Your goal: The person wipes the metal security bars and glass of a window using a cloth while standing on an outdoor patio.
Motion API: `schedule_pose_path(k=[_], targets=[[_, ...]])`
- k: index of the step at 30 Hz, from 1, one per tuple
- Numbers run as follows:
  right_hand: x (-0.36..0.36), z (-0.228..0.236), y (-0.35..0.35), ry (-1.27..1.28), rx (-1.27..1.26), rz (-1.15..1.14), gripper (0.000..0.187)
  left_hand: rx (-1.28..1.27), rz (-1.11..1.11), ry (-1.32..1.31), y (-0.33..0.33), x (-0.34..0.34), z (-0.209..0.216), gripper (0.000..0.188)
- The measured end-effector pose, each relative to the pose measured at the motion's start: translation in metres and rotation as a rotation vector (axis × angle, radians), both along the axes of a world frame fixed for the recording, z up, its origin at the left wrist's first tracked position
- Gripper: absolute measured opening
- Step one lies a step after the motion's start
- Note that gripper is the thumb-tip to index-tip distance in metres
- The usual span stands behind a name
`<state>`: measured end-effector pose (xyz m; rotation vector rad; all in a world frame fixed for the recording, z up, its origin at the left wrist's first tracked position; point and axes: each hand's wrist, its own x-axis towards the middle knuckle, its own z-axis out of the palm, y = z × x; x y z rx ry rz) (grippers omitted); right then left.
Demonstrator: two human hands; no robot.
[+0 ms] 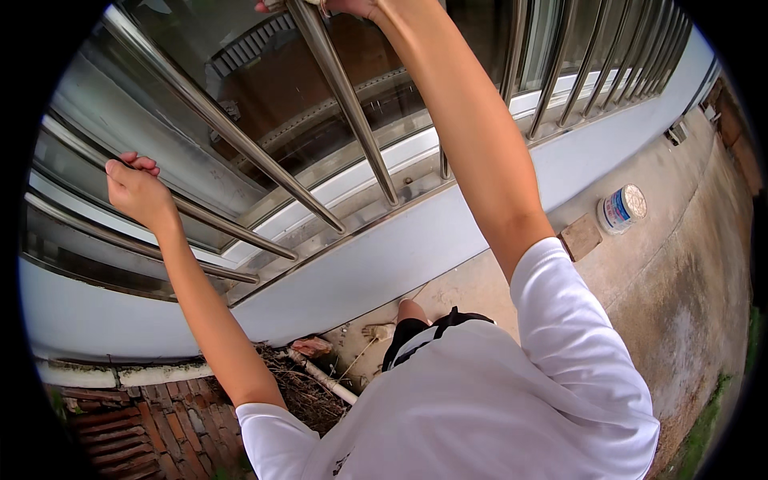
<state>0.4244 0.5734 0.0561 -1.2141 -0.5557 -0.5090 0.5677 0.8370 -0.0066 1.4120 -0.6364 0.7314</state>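
My left hand is closed, its fingers curled round a shiny metal window bar at the left. High up, my right hand is cut off by the top edge of the view. Its fingers show on one side of another upright metal bar and its palm on the other, so it wraps that bar. A small pale piece, perhaps cloth, shows between the hand and the bar; its kind is too cut off to tell. Behind the bars is a glass window with a pale curtain and reflections.
A white wall runs below the sill. On the concrete floor to the right stand a white bucket with a blue label and a brown block. Stacked bricks, dry twigs and a pale pipe lie at lower left.
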Motion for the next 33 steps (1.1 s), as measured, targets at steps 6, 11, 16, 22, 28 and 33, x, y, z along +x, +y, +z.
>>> schedule_pose_path(k=[6,11,16,22,28,33], targets=[[-0.049,-0.218,0.034,0.363,-0.024,-0.437,0.041,0.004,0.014,0.012,0.004,0.004,-0.008,0.04],[-0.079,-0.34,0.069,0.564,-0.047,-0.735,0.052,0.016,0.061,0.02,0.009,-0.006,-0.002,0.037],[-0.091,-0.321,0.07,0.659,-0.214,-0.955,0.057,-0.001,0.027,0.049,0.002,0.002,-0.01,0.037],[-0.076,-0.173,0.083,0.159,-0.217,-1.23,0.075,-0.017,0.047,-0.042,0.013,0.007,-0.01,0.041],[-0.043,0.041,0.082,-0.174,-0.321,-1.5,0.076,-0.016,0.035,-0.037,0.01,0.005,-0.006,0.04],[0.0,0.085,0.1,-0.088,-0.345,-1.958,0.036,-0.084,0.01,0.026,0.021,0.015,-0.011,0.045]])
